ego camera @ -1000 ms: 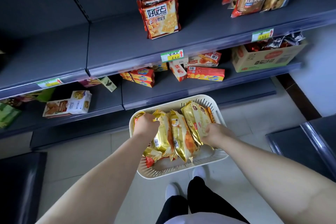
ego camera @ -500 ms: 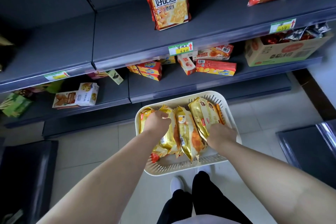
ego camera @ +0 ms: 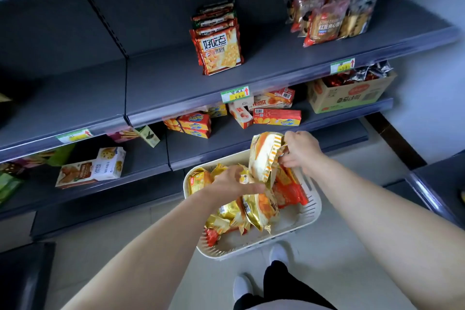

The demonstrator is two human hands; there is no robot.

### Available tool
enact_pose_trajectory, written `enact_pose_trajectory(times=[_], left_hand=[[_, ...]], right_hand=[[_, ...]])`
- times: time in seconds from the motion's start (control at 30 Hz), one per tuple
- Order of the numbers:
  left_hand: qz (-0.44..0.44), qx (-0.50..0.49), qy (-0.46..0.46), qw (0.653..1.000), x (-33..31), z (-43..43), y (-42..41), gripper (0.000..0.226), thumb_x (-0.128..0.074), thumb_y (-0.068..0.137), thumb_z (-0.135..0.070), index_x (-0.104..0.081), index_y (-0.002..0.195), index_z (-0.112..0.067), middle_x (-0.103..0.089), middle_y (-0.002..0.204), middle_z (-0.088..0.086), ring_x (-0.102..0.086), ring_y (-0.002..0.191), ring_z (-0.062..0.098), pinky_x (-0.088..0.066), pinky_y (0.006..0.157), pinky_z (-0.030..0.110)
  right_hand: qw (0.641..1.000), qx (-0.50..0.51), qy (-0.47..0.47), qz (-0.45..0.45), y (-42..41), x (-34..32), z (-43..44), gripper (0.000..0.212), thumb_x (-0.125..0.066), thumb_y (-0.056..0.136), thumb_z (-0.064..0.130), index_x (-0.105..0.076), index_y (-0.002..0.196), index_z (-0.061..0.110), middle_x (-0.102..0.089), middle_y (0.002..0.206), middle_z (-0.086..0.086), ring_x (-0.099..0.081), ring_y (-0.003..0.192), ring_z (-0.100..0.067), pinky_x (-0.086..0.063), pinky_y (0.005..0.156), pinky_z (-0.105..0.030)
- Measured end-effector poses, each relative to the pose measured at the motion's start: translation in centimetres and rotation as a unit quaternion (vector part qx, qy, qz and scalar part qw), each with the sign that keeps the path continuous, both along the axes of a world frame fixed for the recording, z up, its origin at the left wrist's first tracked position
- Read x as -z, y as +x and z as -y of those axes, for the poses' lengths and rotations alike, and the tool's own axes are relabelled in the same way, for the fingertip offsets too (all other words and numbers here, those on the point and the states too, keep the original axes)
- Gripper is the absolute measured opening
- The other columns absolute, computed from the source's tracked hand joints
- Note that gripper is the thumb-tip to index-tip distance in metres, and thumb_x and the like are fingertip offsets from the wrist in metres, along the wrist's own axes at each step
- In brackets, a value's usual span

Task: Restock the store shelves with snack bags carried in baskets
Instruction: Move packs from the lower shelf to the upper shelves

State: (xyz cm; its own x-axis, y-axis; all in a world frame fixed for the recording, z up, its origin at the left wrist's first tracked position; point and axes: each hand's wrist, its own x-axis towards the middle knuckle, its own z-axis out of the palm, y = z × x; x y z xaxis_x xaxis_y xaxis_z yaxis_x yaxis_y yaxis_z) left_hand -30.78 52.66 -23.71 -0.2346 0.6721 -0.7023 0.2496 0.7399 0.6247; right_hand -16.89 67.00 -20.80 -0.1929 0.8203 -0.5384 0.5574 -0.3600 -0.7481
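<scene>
Bare room is seen on the upper shelf (ego camera: pixel 163 83), left of the cracker packs (ego camera: pixel 219 53) and behind its front edge. A gold snack bag (ego camera: pixel 263 156) is held upright over the white basket (ego camera: pixel 313 211). Its top is pinched by the right hand (ego camera: pixel 302 152) and its lower end is gripped by the left hand (ego camera: pixel 232 181). Other bags (ego camera: pixel 251 211) are seen lying in the basket.

Dim bluish light, brighter at right; shelves (ego camera: pixel 176 78) bow at the edges; foil bags (ego camera: pixel 264 156) glint; left hand (ego camera: pixel 230 181) slightly blurred
</scene>
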Motion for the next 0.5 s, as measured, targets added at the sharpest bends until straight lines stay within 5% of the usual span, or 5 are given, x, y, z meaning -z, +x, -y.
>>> enact_pose_trajectory(times=[0.17,0.27,0.37,0.5], left_hand=[[-0.154,0.001,0.175,0.972,-0.1,1.1,0.6,0.112,-0.090,0.055,-0.050,-0.028,0.146,-0.034,-0.049,0.130,-0.017,-0.048,0.111,0.006,-0.042,0.089,0.026],[-0.188,-0.076,0.304,0.931,-0.3,1.9,-0.1,0.066,-0.082,0.070,-0.044,-0.047,0.126,-0.048,-0.059,0.115,-0.027,-0.057,0.103,-0.002,-0.048,0.085,0.023],[-0.107,-0.156,0.345,0.919,-1.3,2.4,-0.8,0.024,-0.076,0.082,-0.031,-0.062,0.099,-0.040,-0.071,0.088,-0.021,-0.066,0.084,-0.002,-0.052,0.066,0.017],[0.110,-0.286,0.296,0.905,-3.0,3.0,-1.5,0.020,-0.072,0.088,-0.028,-0.066,0.107,-0.023,-0.077,0.082,-0.011,-0.074,0.075,0.014,-0.052,0.052,0.018]], right_hand=[[0.989,0.033,-0.073,-0.126,-0.5,-3.8,2.2,0.032,-0.040,0.095,0.018,-0.064,0.112,0.005,-0.073,0.082,-0.016,-0.074,0.066,-0.027,-0.060,0.059,-0.034],[0.976,0.039,-0.102,-0.189,-0.2,-5.7,3.8,0.027,-0.038,0.095,0.012,-0.060,0.109,0.004,-0.073,0.083,-0.019,-0.075,0.069,-0.027,-0.059,0.059,-0.034],[0.976,-0.010,-0.083,-0.201,0.5,-6.7,5.2,0.024,-0.042,0.099,0.025,-0.059,0.106,0.010,-0.077,0.087,-0.012,-0.076,0.077,-0.024,-0.059,0.066,-0.034],[0.990,-0.022,0.011,-0.136,1.4,-6.8,6.4,0.031,-0.054,0.095,0.045,-0.060,0.104,0.016,-0.071,0.090,-0.002,-0.069,0.080,-0.016,-0.054,0.069,-0.031]])
